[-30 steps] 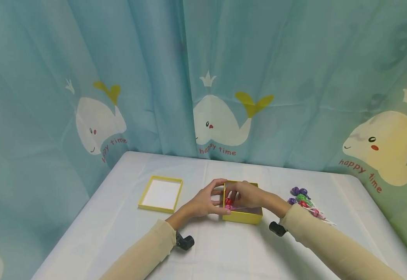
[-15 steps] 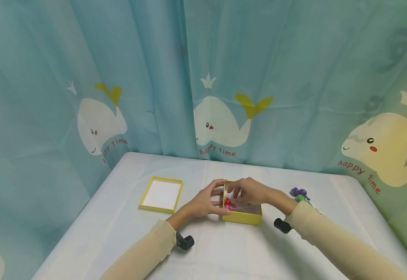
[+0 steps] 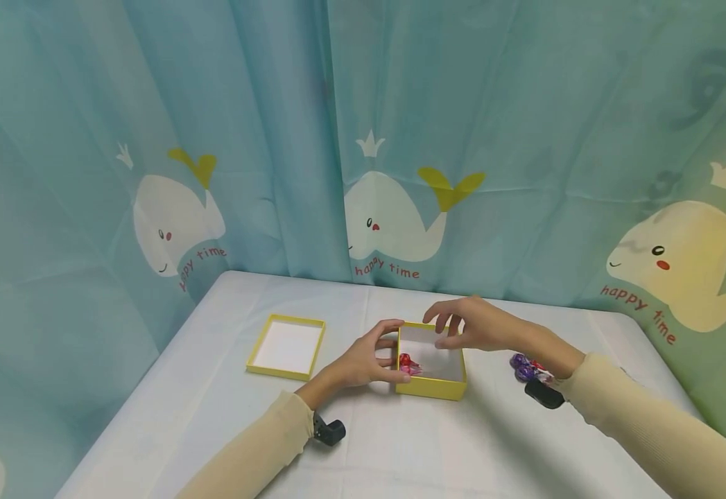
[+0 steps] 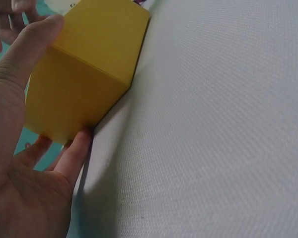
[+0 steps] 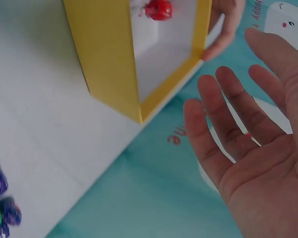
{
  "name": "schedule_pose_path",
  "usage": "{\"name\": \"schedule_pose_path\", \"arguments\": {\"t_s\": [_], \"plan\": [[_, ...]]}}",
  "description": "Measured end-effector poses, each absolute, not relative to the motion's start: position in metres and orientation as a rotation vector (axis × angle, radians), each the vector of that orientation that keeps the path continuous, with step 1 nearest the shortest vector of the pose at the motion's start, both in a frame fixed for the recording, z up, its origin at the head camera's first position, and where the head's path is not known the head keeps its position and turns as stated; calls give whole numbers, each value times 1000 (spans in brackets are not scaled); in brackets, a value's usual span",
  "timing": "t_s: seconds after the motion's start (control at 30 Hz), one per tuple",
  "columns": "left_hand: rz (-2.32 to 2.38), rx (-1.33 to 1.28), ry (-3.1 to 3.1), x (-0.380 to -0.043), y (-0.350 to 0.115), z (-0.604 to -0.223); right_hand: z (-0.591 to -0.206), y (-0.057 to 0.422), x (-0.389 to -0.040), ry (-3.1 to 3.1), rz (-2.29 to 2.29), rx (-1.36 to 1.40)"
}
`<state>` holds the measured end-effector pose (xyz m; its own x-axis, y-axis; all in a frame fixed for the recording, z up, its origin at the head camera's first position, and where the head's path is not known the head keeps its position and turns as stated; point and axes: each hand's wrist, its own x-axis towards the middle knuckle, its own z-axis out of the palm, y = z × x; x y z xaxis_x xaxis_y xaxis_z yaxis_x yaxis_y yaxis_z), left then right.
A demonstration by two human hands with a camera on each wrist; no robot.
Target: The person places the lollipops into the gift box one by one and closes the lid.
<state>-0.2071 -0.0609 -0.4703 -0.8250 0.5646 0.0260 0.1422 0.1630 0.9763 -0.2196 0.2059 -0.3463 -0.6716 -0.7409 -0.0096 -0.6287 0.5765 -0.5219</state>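
A yellow box [image 3: 431, 388] with a white inside stands uncovered mid-table. My left hand [image 3: 363, 360] grips its left side, thumb at the front corner and fingers round the back; the left wrist view shows thumb and fingertips against the yellow walls [image 4: 89, 54]. Inside, at the left end, lie a red lollipop [image 5: 159, 9] and a pink lollipop [image 3: 408, 371]. My right hand [image 3: 484, 324] hovers over the box's back right corner. In the right wrist view its fingers [image 5: 208, 99] are spread, holding nothing.
The box's yellow-rimmed lid [image 3: 265, 372] lies inside up at the left. Right of the box is a pile of wrapped lollipops [image 3: 525, 371], partly hidden by my right forearm. A whale-print curtain [image 3: 300, 138] hangs behind the table.
My right hand has lifted out of the box and moved right and back, leaving the lollipops inside. The left hand stays on the box.
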Motion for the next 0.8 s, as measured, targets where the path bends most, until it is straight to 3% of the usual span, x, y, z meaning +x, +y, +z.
{"name": "schedule_pose_path", "arguments": {"t_s": [0.4, 0.8], "plan": [[1716, 657, 2076, -206, -61, -468, -325, 249, -206, 2709, -738, -1055], [1714, 654, 2081, -205, -61, -465, -337, 297, -190, 2802, -768, -987]]}}
